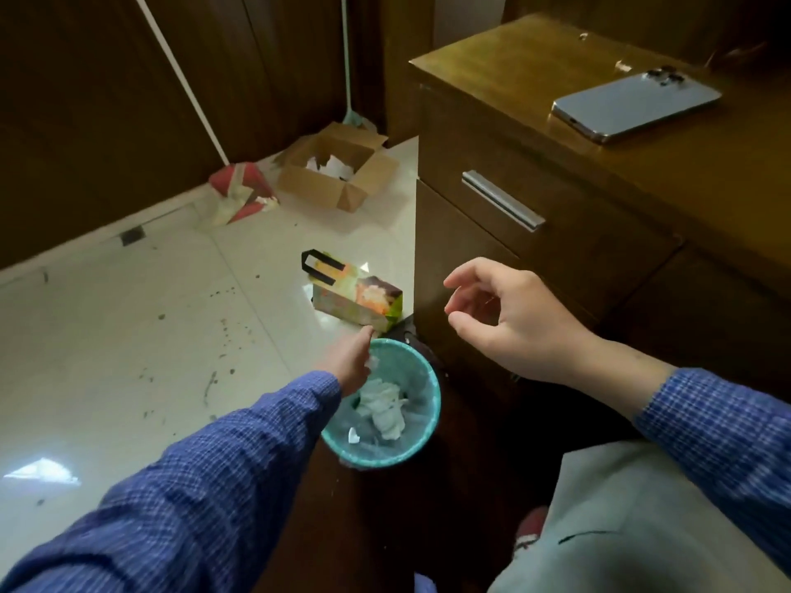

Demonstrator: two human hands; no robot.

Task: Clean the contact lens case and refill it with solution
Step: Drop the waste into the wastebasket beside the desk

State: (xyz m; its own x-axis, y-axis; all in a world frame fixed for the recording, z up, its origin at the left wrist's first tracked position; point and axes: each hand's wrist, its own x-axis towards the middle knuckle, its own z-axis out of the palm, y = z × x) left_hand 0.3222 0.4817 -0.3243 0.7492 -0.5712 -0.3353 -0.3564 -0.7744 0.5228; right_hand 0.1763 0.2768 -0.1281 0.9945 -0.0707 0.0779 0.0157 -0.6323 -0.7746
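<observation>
The left hand (353, 361), fingers loose and holding nothing, hangs over the bin's (432, 404) far rim above crumpled tissue (385, 410); the right hand (509, 318) idles, fingers spread; lens case unseen, so withdraw cleanly.

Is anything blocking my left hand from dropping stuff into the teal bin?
Nothing visible does. The left hand hangs right over the near-left rim of the teal bin, whose mouth is open, with only crumpled white tissue lying inside. The right hand is off to the side.
</observation>
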